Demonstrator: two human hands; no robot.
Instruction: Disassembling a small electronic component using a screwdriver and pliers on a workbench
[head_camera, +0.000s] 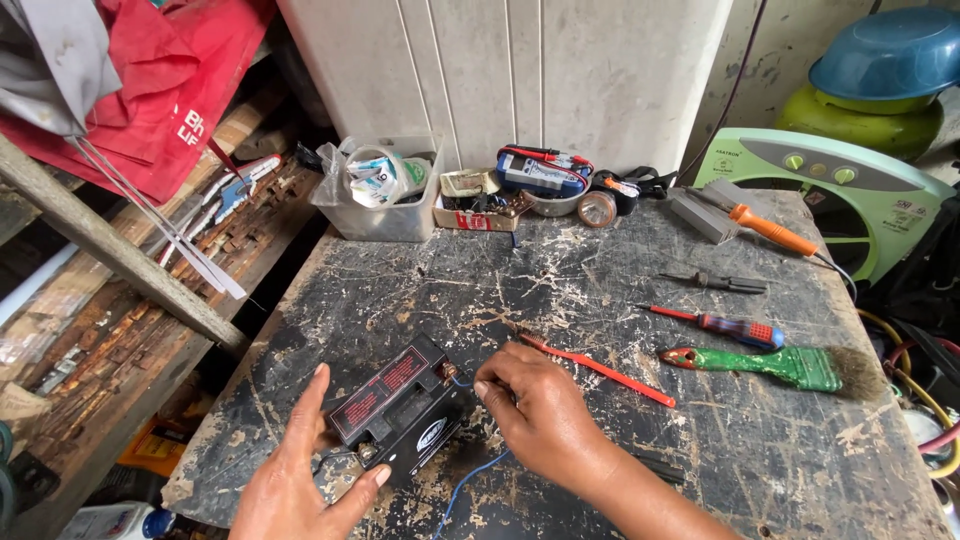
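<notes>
Left hand (300, 470) cupped loosely round the near-left side of a small black battery (400, 410), fingers spread, thumb up along its left edge, touching but not really clamping. Right hand (535, 415) just right of the battery, fingertips bunched together and pinching a thin blue wire (470, 485) right at the terminal on the battery's top right corner. Wire loops back under that hand and trails off toward the near edge of the bench (420, 270). Battery sitting flat on the bench, turned a bit diagonal, red label on top.

Just past the right hand: red toothbrush (600, 368), bristle end almost touching the knuckles. Further out to the right: green paintbrush (780, 365), red-and-blue screwdriver (725, 325) beyond it, then dark pliers (720, 283). Orange-handled soldering iron (770, 228) well off toward the far right. Clear plastic tub (385, 200) of odds and ends way out beyond the left hand, at the back edge.
</notes>
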